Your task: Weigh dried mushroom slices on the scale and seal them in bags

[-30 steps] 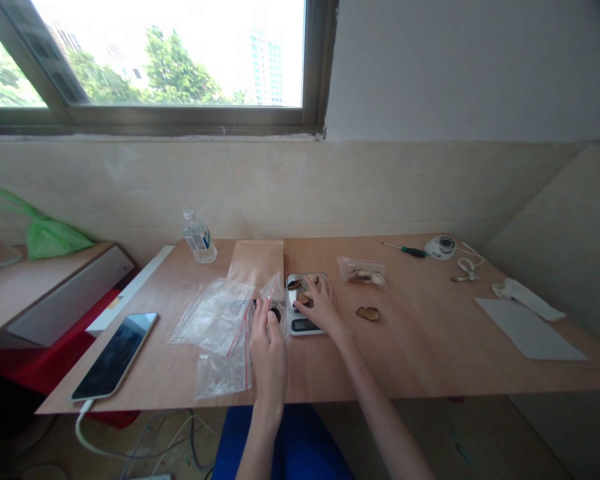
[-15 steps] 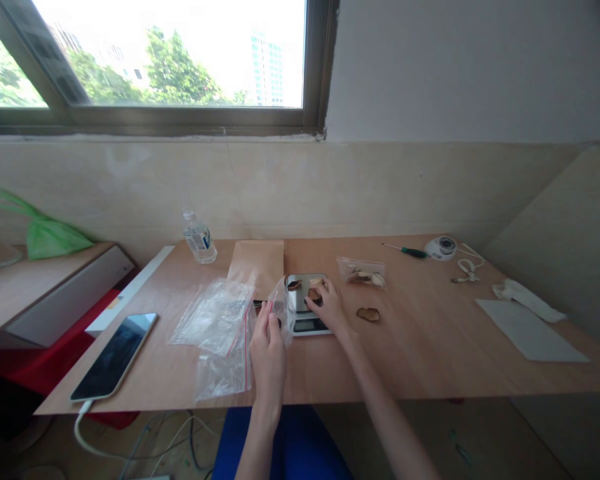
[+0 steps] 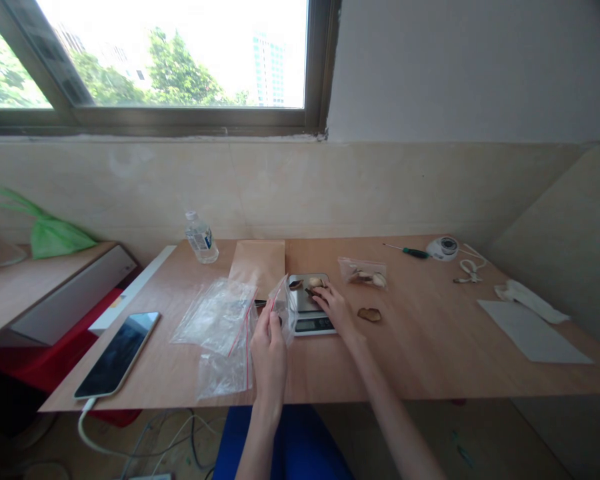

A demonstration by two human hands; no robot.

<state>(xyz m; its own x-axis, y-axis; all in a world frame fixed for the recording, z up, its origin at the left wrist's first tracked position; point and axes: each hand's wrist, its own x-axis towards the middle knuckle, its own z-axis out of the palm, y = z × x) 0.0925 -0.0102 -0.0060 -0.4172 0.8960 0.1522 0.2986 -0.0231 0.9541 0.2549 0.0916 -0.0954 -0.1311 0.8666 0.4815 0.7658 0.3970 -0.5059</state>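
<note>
A clear zip bag [image 3: 284, 310] is held upright by my left hand [image 3: 269, 340], its fingers closed on it just left of the scale. The scale [image 3: 305, 305] has a silver plate and a dark display, with a few dried slices [image 3: 316, 283] on the plate. My right hand [image 3: 334, 307] reaches over the plate's right side, fingertips at a dark slice; whether it grips the slice is too small to tell. A single brown slice [image 3: 369, 314] lies on the table to the right. Behind it rests a zip bag with pale slices [image 3: 364, 275].
Flat clear bags [image 3: 215, 320] lie left of my left hand, with a brown paper sheet [image 3: 260, 263] behind. Also on the table [image 3: 420, 353] are a bottle [image 3: 201, 239], phone [image 3: 117, 355], screwdriver [image 3: 414, 253], white camera [image 3: 443, 248], cable [image 3: 470, 271] and white sheet [image 3: 533, 332].
My right hand has shifted slightly right on the scale, and the brown piece at its fingers is less visible. My left hand still holds the bag. The view has shifted slightly.
</note>
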